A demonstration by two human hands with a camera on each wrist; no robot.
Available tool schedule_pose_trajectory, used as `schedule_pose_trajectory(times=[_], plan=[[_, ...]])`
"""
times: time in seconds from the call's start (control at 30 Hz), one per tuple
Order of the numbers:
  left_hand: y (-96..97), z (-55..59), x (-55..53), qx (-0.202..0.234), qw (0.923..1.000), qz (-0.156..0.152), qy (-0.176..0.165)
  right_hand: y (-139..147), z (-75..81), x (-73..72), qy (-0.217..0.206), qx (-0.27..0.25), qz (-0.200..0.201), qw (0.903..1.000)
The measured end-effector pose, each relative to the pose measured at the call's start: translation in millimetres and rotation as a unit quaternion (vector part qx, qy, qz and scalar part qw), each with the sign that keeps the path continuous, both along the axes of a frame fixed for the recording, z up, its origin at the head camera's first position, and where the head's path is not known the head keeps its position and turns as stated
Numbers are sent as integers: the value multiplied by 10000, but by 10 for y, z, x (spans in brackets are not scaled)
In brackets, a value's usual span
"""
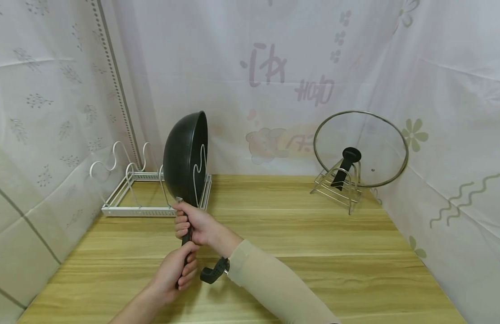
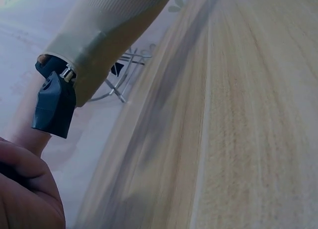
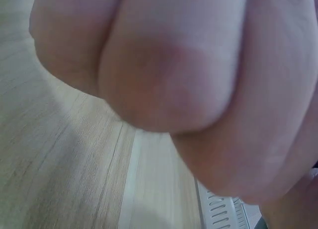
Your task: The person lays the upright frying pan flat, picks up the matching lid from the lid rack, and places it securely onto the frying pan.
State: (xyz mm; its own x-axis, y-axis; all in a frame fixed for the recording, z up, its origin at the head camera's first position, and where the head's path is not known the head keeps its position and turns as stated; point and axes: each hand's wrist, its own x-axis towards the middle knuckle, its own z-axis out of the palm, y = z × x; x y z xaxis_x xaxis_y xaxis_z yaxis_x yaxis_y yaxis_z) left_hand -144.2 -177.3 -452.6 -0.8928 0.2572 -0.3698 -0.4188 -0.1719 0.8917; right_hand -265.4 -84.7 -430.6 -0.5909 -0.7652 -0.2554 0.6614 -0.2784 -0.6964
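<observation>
A black wok [image 1: 178,157] stands on its edge among the wire dividers at the right end of a white dish rack [image 1: 140,211]. Its open side faces right, and one divider passes in front of it. My right hand [image 1: 199,225] grips the black handle close to the bowl. Lower down, near the handle's end, my left hand [image 1: 173,272] has its fingers curled round it too. The right wrist view is mostly filled by the curled fingers [image 3: 169,80], which hide the handle. In the left wrist view only part of my left hand [image 2: 27,194] shows.
At the back right, a glass lid [image 1: 379,148] with a black knob leans in a small wire stand [image 1: 335,191]. Wavy white dividers [image 1: 130,168] rise from the rack's left part. Patterned cloth [image 1: 274,54] hangs behind the wooden table [image 1: 282,225]. A black mount [image 1: 213,272] sits at my right wrist.
</observation>
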Motion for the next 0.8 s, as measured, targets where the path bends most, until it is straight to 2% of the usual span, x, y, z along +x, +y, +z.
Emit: schedule_pose_trajectory(times=[0.33, 0.8], plan=[[74, -5, 11, -584, 9959, 643, 255, -32, -23, -1, 88, 3, -112, 9999], [103, -27, 13, -947, 9913, 852, 339, -45, -72, -19, 221, -4, -113, 9997]])
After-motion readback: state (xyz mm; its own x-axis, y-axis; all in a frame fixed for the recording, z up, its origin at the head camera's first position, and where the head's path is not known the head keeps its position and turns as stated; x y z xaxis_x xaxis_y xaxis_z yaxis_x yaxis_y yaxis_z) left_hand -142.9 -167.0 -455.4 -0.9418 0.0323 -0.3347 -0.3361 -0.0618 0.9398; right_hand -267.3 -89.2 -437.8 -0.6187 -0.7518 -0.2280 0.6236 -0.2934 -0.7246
